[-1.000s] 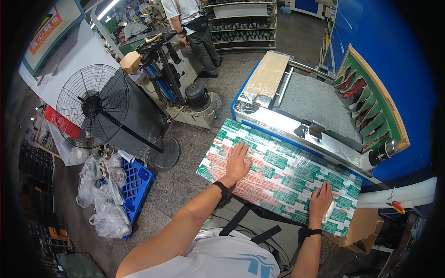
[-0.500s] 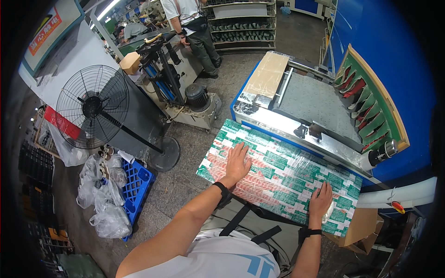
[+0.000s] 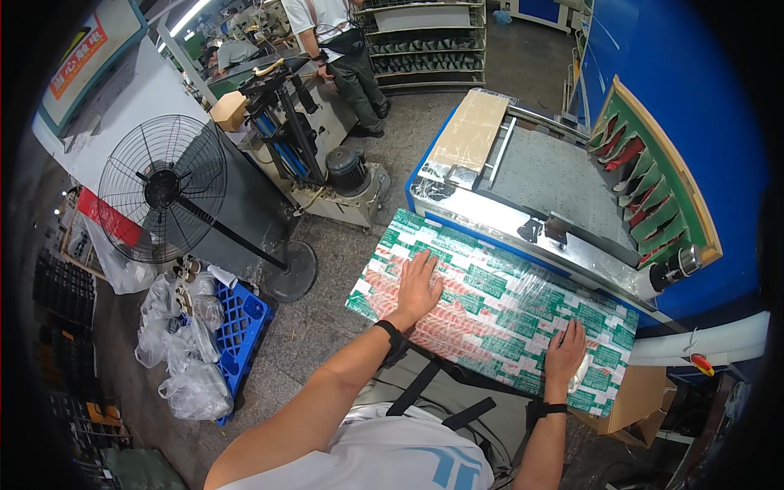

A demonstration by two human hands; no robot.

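Observation:
A table-like surface (image 3: 482, 306), covered in green, white and red printed sheeting under clear film, lies in front of me. Toward its left end, my left hand (image 3: 418, 287) rests flat with fingers stretched out and holds nothing. Near the right end my right hand (image 3: 565, 353) lies palm down, fingers extended along the sheeting. Beside its outer edge shows a small whitish object (image 3: 579, 374), partly hidden by the hand; its kind is unclear. Dark bands circle both wrists.
Beyond the surface stands a blue-sided machine with a conveyor belt (image 3: 563, 175) and a rack of red and green pieces (image 3: 641, 184). Left are a fan (image 3: 163, 188), a blue plastic pallet (image 3: 245, 335) and clear bags (image 3: 196, 392). A cardboard box (image 3: 633, 400) sits right. A person (image 3: 339, 57) stands farther off.

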